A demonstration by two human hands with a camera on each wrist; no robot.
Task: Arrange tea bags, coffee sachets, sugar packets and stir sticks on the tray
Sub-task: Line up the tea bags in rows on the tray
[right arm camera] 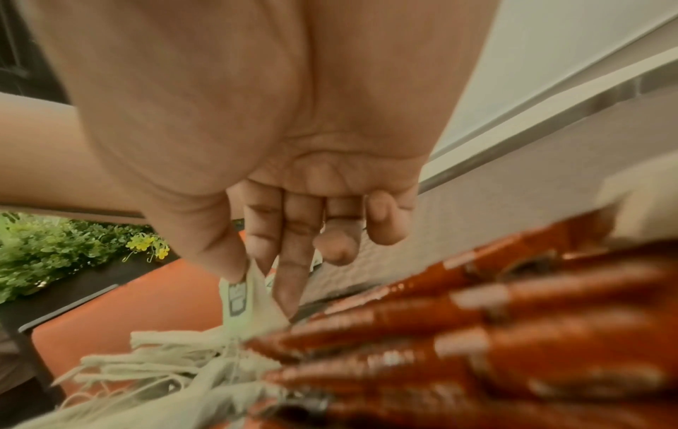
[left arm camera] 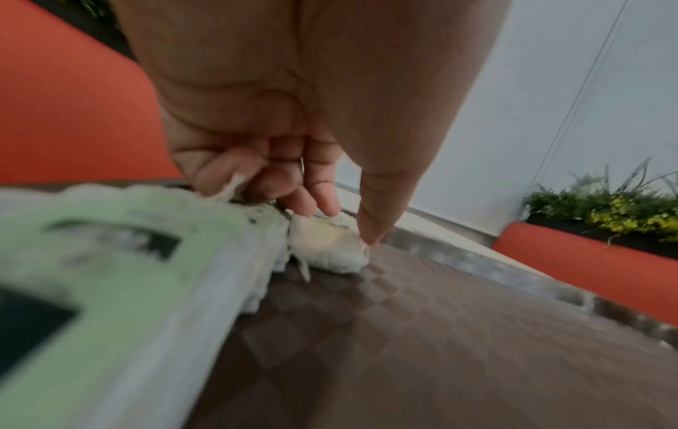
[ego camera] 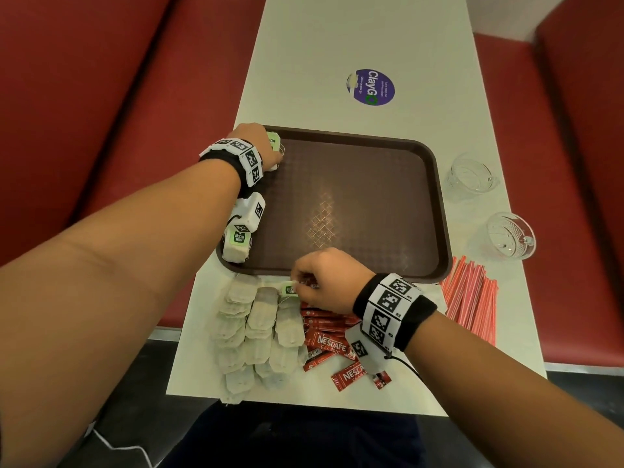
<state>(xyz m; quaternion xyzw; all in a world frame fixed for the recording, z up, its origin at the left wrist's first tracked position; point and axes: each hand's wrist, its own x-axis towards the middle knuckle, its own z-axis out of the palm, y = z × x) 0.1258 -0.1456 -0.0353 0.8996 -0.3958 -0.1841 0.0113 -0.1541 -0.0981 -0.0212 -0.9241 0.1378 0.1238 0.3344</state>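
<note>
Nearest the person, at the table's (ego camera: 337, 45) front edge, loose tea bags (ego camera: 256, 336) lie in three overlapping rows, and just right of them red coffee sachets (ego camera: 326, 346) lie in a heap touching the bags. The right hand (ego camera: 329, 282) is over the far end of these rows, just short of the tray's near rim; in the right wrist view its thumb and forefinger pinch the green paper tag (right arm camera: 238, 296) of a tea bag while the other fingers (right arm camera: 385, 220) curl loosely above the sachets. Right of that wrist, a bundle of red-and-white stir sticks (ego camera: 472, 298) lies flat on the table beside the tray's near right corner. The brown tray (ego camera: 439, 211) sits across the middle of the table. One tea bag with a green tag (ego camera: 238, 248) lies in its near left corner, partly under the left wrist camera. Farther along the left side, the left hand (ego camera: 253, 143) reaches into the far left corner, fingertips (left arm camera: 326, 203) and thumb closed on a tea bag (left arm camera: 330, 243) that rests on the tray floor. To the right of the tray, two clear glass cups (ego camera: 510, 234) stand apart from each other on the table. Beyond the tray a round purple sticker (ego camera: 371, 87) is stuck to the tabletop, and red bench seats (ego camera: 101, 113) run along both sides.
</note>
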